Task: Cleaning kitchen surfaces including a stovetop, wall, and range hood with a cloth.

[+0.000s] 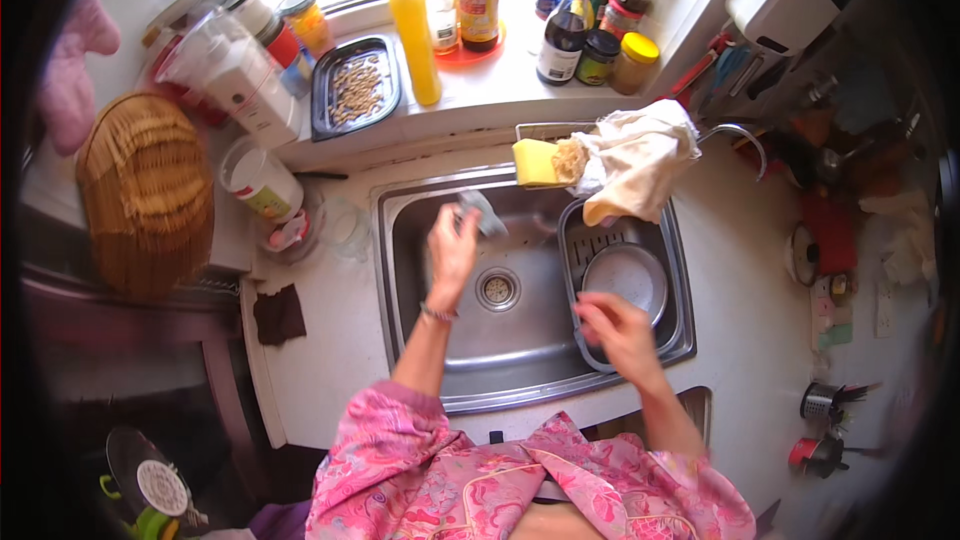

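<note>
My left hand (452,246) is over the left part of the stainless steel sink (517,360), gripping a small grey-blue cloth or pad (484,216) that looks soft and blurred. Below and to the right of that hand lies the round drain strainer (498,289). My right hand (619,330) hovers over the near part of a grey plastic draining basket (568,240) in the sink's right side. Its fingers are bent and blurred, so I cannot tell whether they pinch anything. Inside the basket rests a round metal pan or bowl (622,274), partly behind the right hand.
A wire rack at the sink's back holds a yellow sponge (534,163) and draped cloths (641,150), which hide the tap's base. The windowsill bears a yellow squeeze bottle (415,34), a black tray of pellets (356,90) and several jars. A dark cloth (280,315) lies left.
</note>
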A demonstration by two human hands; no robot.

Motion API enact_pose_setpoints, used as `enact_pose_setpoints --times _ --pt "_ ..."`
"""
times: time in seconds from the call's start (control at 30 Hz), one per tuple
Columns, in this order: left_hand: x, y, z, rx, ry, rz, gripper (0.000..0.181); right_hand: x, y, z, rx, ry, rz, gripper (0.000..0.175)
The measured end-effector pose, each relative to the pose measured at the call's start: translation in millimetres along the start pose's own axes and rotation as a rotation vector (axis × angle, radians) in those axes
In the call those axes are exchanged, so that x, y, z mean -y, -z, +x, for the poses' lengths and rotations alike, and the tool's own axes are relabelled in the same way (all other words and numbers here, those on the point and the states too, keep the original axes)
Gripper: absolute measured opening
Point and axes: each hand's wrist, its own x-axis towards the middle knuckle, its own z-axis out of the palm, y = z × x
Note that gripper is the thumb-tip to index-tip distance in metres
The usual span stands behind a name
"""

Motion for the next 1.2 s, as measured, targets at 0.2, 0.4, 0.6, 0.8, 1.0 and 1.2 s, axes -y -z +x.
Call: enact_pose_setpoints --times 0.2,0.4,0.6,0.8,1.0,1.2 --pt "25 7 -121 0.127 0.636 -0.554 0.073 -86 -102 67 0.149 0.537 -0.414 0.05" --pt "26 64 -131 0.134 0.475 -0.472 0.066 -105 -140 130 0.117 0.298 -0.127 0.027" --pt "38 117 -159 -0.187 0.394 -0.331 0.037 -35 -213 216 0.059 1.013 -0.457 0.054" --pt "36 143 -187 -0.251 0.467 -0.245 0.028 -78 -277 290 0.054 1.049 -1.012 0.055" --pt "53 152 -192 -0.257 0.475 -0.109 0.023 -103 -194 299 -0.101 0.95 -1.108 0.061" --pt "45 145 -152 -0.253 0.331 0.123 0.024 -114 -89 300 -0.343 0.782 -1.35 0.061"
